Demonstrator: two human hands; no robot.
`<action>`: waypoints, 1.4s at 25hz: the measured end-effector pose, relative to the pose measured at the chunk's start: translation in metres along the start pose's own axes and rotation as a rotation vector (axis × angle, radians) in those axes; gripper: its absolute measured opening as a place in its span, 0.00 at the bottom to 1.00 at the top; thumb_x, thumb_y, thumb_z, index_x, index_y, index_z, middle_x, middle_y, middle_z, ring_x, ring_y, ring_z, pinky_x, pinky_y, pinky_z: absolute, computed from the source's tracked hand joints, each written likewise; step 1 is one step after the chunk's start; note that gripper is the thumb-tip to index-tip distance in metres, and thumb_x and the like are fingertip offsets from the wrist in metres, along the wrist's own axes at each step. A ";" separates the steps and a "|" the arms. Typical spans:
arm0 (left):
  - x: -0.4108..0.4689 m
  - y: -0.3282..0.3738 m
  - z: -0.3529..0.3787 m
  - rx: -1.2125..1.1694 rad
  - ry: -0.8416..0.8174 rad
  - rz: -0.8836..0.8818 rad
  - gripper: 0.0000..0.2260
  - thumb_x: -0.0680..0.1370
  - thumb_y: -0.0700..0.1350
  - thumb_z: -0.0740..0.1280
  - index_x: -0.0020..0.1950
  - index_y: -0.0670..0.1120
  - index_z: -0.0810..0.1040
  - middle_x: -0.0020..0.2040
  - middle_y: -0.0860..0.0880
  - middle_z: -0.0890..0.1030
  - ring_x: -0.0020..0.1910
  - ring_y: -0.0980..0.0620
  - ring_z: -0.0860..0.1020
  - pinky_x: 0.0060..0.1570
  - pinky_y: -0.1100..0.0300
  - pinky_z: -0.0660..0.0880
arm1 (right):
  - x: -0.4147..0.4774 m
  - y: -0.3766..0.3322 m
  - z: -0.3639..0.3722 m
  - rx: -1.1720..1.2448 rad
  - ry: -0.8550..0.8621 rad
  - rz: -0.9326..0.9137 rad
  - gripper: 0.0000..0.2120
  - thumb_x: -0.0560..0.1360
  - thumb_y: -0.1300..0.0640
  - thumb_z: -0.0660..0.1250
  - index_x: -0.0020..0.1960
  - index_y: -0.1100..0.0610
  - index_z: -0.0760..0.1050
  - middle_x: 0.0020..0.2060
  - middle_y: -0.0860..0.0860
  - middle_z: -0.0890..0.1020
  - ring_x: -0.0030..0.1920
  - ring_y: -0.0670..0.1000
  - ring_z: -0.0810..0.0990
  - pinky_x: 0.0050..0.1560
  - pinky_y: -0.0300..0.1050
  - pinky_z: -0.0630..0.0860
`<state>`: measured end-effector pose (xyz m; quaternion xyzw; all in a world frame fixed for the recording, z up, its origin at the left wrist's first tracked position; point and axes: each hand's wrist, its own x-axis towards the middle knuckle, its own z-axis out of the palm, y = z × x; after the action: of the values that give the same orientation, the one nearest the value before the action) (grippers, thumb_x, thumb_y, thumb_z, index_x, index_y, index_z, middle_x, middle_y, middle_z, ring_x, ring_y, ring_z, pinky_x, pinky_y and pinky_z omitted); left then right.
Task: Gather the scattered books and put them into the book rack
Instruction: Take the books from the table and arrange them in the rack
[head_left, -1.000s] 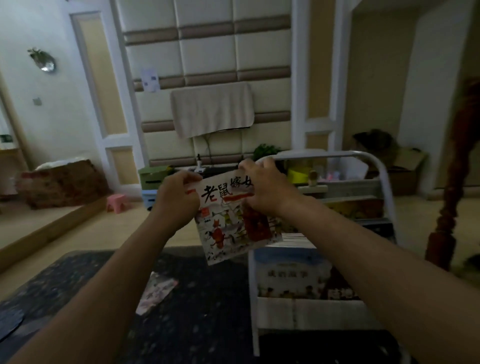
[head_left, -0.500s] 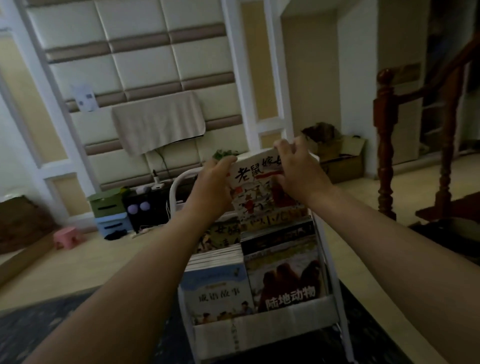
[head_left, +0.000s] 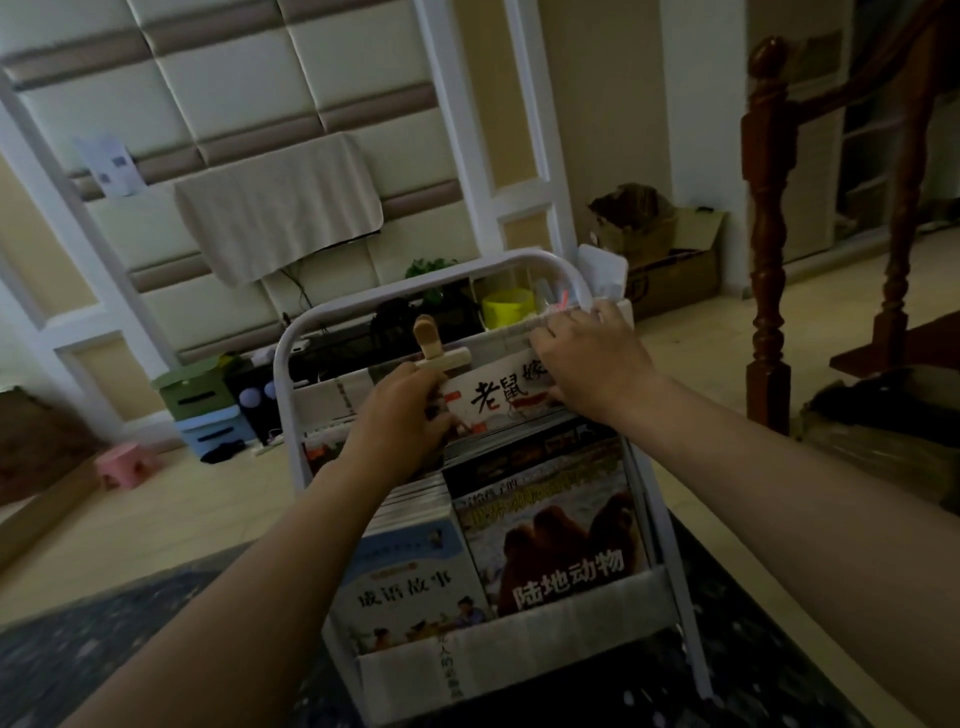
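Observation:
A white tiered book rack (head_left: 283, 364) stands in front of me on a dark rug. A thin white picture book (head_left: 493, 397) with black characters and red drawings sits low in an upper tier, only its top strip showing. My left hand (head_left: 400, 415) grips its left edge. My right hand (head_left: 592, 364) holds its right top corner, fingers curled over the tier's rail. In the lowest tier stand a blue storybook (head_left: 410, 582) and a camel-cover book (head_left: 556, 535). Behind them are several more books.
A small wooden toy (head_left: 436, 348) lies on the rack's upper rail. A brown stair post (head_left: 766, 249) stands right. Green and blue boxes (head_left: 200, 410) and a pink stool (head_left: 124, 462) lie left by the wall. Cardboard boxes (head_left: 670, 260) sit behind the rack.
I turned toward the rack and came closer. Both hands carried the picture book from mid-air over the rack and lowered it into an upper tier.

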<state>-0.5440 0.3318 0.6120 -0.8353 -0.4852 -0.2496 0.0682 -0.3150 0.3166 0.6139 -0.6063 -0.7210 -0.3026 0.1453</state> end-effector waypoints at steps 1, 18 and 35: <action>-0.001 -0.001 0.002 0.008 -0.013 -0.006 0.19 0.74 0.47 0.74 0.64 0.47 0.77 0.60 0.49 0.75 0.57 0.49 0.75 0.58 0.51 0.76 | -0.001 -0.001 0.000 -0.027 -0.026 -0.007 0.15 0.75 0.56 0.70 0.61 0.55 0.74 0.59 0.54 0.79 0.60 0.58 0.77 0.61 0.57 0.67; -0.005 0.000 0.011 0.225 0.050 0.059 0.16 0.74 0.51 0.72 0.59 0.46 0.78 0.61 0.48 0.75 0.56 0.47 0.73 0.55 0.53 0.72 | -0.004 -0.017 -0.023 0.023 -0.157 0.051 0.11 0.78 0.63 0.60 0.54 0.53 0.78 0.53 0.53 0.80 0.56 0.58 0.79 0.71 0.62 0.57; -0.165 -0.144 -0.077 -0.035 0.217 -0.308 0.16 0.79 0.41 0.66 0.66 0.41 0.76 0.59 0.44 0.77 0.56 0.45 0.77 0.55 0.54 0.72 | 0.016 -0.187 -0.094 0.572 -0.133 -0.163 0.08 0.77 0.58 0.62 0.55 0.57 0.73 0.52 0.57 0.75 0.53 0.59 0.76 0.49 0.53 0.76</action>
<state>-0.7593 0.2506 0.5806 -0.7203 -0.5927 -0.3541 0.0665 -0.5137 0.2563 0.6475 -0.4994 -0.8310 -0.0576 0.2380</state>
